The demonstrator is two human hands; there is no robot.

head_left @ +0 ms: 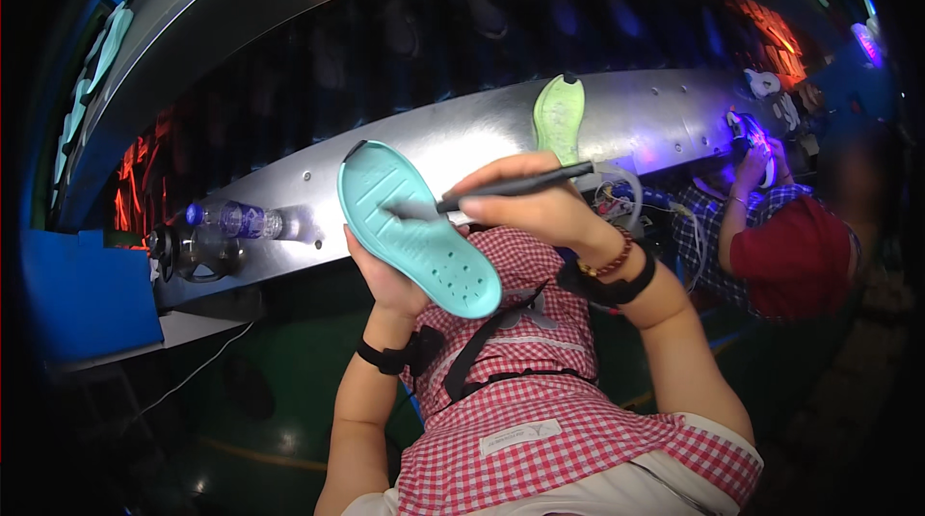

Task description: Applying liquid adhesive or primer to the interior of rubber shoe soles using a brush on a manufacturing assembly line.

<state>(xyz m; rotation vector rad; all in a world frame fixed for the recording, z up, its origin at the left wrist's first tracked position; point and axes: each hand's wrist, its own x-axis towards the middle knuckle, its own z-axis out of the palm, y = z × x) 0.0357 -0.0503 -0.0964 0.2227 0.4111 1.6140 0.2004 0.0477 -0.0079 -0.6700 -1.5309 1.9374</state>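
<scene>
A teal shoe sole (400,203) is tilted up in front of me, its grooved and pitted face toward me and a dark patch at its toe end. My left hand (385,270) grips it from beneath and along its left edge, with most of the fingers hidden behind it. My right hand (540,208) pinches a black-handled brush (520,185). The blurred brush tip lies over the middle of the sole, seemingly touching it. Beyond my right hand, a pale green shoe sole (560,111) rests on the metal ledge, also dark at its toe tip.
The shiny metal ledge (371,145) curves along a dark conveyor (434,39) carrying several dim soles. At left are a water bottle (241,219), a clear jug (207,254) and a blue box (87,294). A co-worker in red (795,251) handles a shoe part under violet light at right.
</scene>
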